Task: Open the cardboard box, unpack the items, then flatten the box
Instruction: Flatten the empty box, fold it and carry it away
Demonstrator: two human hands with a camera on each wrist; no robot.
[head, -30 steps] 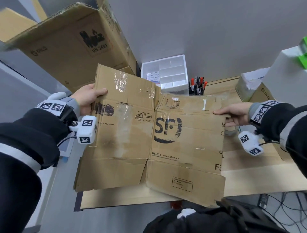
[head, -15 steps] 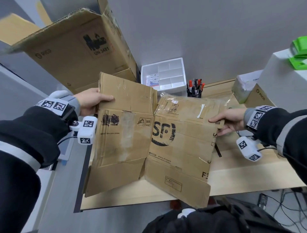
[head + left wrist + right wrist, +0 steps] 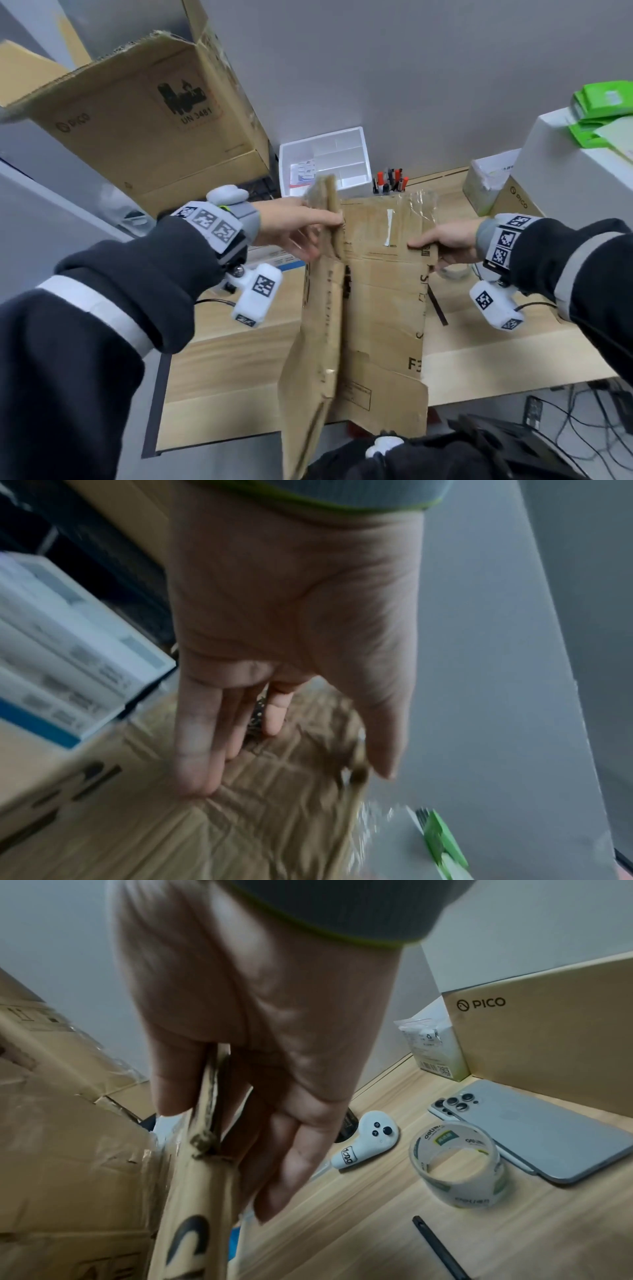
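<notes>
holding the cardboard box [image 3: 383,294] between them above the counter [image 3: 486,356], both hands are keeping it upright near the centre of the head view, its sheet collapsed and folding along a vertical crease. the left hand [image 3: 291,226] is gripping the left panel at about 10 o'clock, thumb lying along the folded top edge and fingers spread flat behind the board. the right hand [image 3: 445,240] is pinching the right edge at about 2 o'clock, thumb on the near face and fingers behind; the right wrist view is showing the edge running between thumb and fingers. lying on the counter at 3 o'clock of the box are a roll of clear tape [image 3: 459,1164], a white controller [image 3: 369,1137], a grey phone [image 3: 548,1131] and a black pen [image 3: 438,1248]. a pen cup [image 3: 390,181] and a white tray [image 3: 329,161] are standing at 12 o'clock.
</notes>
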